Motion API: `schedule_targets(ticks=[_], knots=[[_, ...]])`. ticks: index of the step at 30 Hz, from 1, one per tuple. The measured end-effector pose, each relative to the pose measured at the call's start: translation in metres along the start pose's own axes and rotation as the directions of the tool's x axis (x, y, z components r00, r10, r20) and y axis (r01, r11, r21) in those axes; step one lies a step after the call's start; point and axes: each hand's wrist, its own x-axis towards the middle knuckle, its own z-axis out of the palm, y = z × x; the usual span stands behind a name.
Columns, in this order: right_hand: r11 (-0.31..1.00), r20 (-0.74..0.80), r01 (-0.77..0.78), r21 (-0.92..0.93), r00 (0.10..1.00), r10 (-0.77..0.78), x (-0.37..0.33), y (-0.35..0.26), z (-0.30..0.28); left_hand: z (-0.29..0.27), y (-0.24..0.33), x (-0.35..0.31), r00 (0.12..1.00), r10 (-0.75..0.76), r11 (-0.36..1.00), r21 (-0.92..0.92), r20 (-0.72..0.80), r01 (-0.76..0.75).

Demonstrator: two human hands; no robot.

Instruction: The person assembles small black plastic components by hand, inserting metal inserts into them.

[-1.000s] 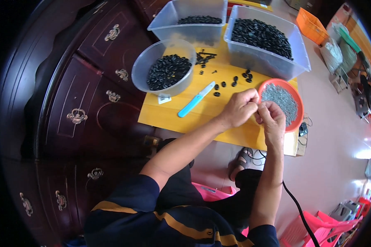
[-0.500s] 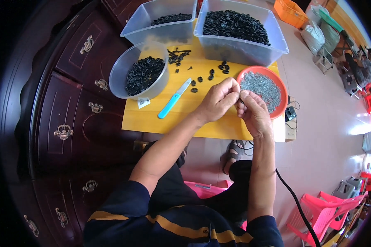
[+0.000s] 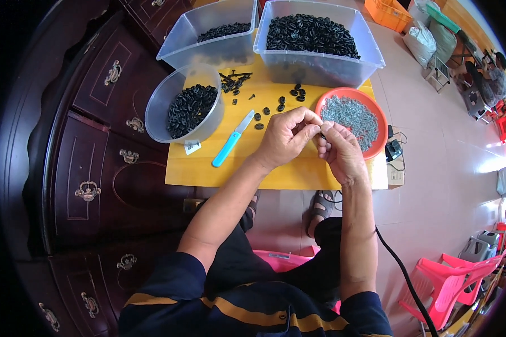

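Note:
My left hand (image 3: pixel 285 139) and my right hand (image 3: pixel 344 155) meet above the right side of the yellow tabletop (image 3: pixel 258 177), both closed in a pinch. Between their fingertips shows a bit of a small black part (image 3: pixel 322 135); the fingers hide most of it. Just beyond my right hand is a red bowl (image 3: pixel 382 121) of small silvery metal pieces (image 3: pixel 351 117), too fine to name. Several loose black oval pieces (image 3: pixel 266 111) lie left of and beyond my hands. A knife with a turquoise handle (image 3: pixel 226 149) rests to the left of my left hand.
Two clear bins (image 3: pixel 320 59) (image 3: pixel 208 53) of black pieces stand at the back. A round clear tub (image 3: pixel 155 126) holds more, at left. Dark drawers (image 3: pixel 73 168) flank the table. A black cable (image 3: pixel 402 269) hangs at right, near a pink chair (image 3: pixel 433 286).
The whole view has shifted slightly, with the table things a little further left. My hands stay pinched together on the small black part, with only slight finger movement.

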Motion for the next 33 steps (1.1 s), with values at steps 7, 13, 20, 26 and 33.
schedule_targets(ticks=[7, 13, 20, 26, 33], knots=[[0.964, -0.084, 0.161, -0.212, 0.980, -0.182, 0.000, 0.001, 0.012, -0.001, 0.000, 0.001, 0.992, -0.115, 0.972, -0.211, -0.061, 0.100], [0.938, -0.005, 0.271, -0.219, 0.960, -0.278, 0.002, 0.005, 0.011, -0.003, 0.004, 0.002, 0.987, -0.148, 0.974, -0.183, -0.070, 0.133], [0.899, -0.026, 0.276, -0.341, 0.953, -0.303, 0.002, 0.005, 0.013, -0.005, 0.002, 0.002, 0.988, -0.144, 0.980, -0.147, -0.055, 0.134], [0.910, -0.036, 0.330, -0.250, 0.936, -0.350, 0.002, 0.005, 0.015, -0.004, 0.001, 0.001, 0.985, -0.167, 0.980, -0.122, -0.048, 0.160], [0.900, -0.044, 0.345, -0.267, 0.928, -0.369, 0.003, 0.005, 0.015, -0.005, 0.001, 0.001, 0.985, -0.165, 0.984, -0.068, -0.050, 0.162]])
